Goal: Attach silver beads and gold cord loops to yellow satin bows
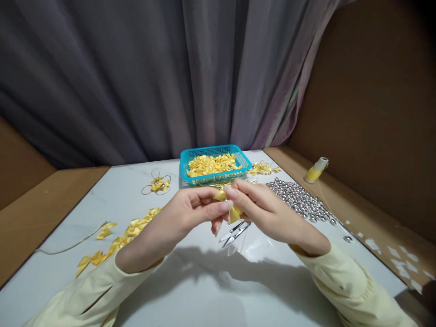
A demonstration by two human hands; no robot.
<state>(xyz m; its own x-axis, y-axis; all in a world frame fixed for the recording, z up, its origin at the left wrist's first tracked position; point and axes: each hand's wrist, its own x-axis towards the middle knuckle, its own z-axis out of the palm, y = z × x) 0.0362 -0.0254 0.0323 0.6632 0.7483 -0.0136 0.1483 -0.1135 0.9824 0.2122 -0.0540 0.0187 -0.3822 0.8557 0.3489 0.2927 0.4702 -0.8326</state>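
Observation:
Above the middle of the white table (211,281), both my hands pinch one yellow ribbon bow (235,213). My left hand (195,209) grips it from the left with thumb and fingers; my right hand (264,204) closes on it from the right. A small shiny bead (225,200) shows at the left thumb tip, partly covered by the fingers. Just below the hands lie metal thread snips (235,234), their handle end hidden behind the right hand. Gold-coloured strands (218,185) lie behind the hands.
A blue basket (185,175) of yellow bows stands at the back. Silver beads (299,200) spread at right, near a yellow thread spool (316,170). Loose bows (132,229) and a cord (73,247) lie at left. Beaded bow clusters (160,184) rest farther back. White scraps (398,261) dot the right edge.

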